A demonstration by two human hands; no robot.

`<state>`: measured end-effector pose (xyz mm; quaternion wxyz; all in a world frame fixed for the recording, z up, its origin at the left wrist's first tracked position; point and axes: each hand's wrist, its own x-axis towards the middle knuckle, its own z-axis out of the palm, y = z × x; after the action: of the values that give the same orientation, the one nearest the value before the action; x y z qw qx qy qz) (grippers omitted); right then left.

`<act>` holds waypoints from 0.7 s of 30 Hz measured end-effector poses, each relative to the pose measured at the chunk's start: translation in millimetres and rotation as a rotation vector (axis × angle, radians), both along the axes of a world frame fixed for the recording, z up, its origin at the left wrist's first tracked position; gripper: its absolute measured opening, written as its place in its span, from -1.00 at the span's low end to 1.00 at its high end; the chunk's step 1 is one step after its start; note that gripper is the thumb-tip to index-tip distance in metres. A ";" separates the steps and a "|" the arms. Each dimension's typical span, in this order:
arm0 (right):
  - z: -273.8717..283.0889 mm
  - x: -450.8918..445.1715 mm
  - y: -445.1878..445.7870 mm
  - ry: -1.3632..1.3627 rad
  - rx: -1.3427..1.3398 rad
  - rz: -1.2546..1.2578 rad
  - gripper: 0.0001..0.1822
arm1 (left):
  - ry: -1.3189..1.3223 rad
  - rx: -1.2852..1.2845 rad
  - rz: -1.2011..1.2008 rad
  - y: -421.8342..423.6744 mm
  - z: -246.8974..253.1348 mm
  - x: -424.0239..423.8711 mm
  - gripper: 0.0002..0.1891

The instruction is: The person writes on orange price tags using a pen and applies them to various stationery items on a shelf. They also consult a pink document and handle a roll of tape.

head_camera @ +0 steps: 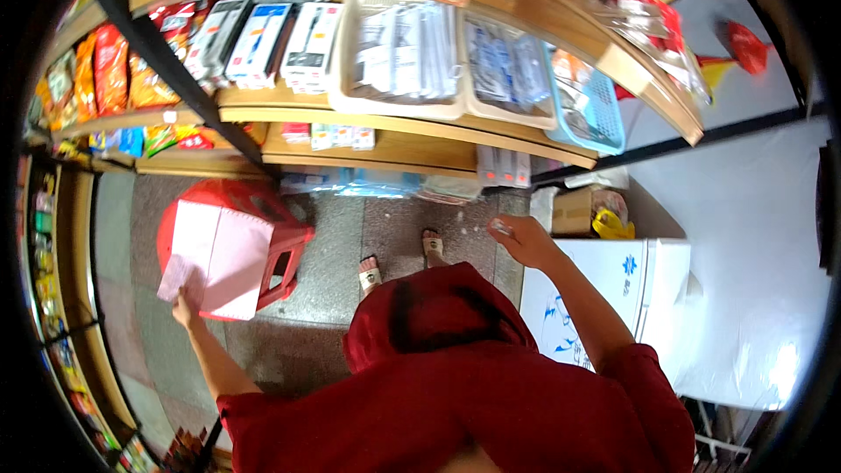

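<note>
On a red plastic stool point(288, 279), at the left, lie pink paper sheets point(223, 256) with a perforated edge. My left hand point(187, 307) grips a smaller pink paper slip point(179, 277) over the lower left part of those sheets. To the right, above the floor and beside a white appliance, my right hand point(525, 242) is closed around a small, shiny, pale object point(500, 226). Its kind is too small to tell.
Wooden shelves point(407, 123) cross in front, with boxed goods point(312, 46), a cream plastic basket point(399, 104) and a light blue basket point(601, 112). A white appliance point(585, 276) stands right, near a cardboard box point(571, 212). Another shelf point(79, 263) runs along the left.
</note>
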<state>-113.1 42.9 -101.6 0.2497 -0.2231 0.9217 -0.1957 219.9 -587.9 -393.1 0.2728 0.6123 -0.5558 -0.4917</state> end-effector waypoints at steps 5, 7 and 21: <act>4.3 -7.0 -13.4 -0.089 0.067 -0.037 -0.65 | -0.124 0.052 0.014 -11.2 -1.3 40.3 -0.58; -8.4 -8.6 -21.7 -0.053 0.069 0.144 -0.67 | -0.430 -0.076 -0.185 -6.6 16.8 38.9 -0.55; -34.8 15.0 -11.2 -0.225 -0.051 -0.053 -0.61 | -0.379 -0.089 -0.045 58.8 58.5 -1.6 -0.66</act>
<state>-98.1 31.6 -136.4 0.3404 -0.1816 0.8883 -0.2493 218.3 -529.1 -334.5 0.1791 0.6686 -0.6319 -0.3487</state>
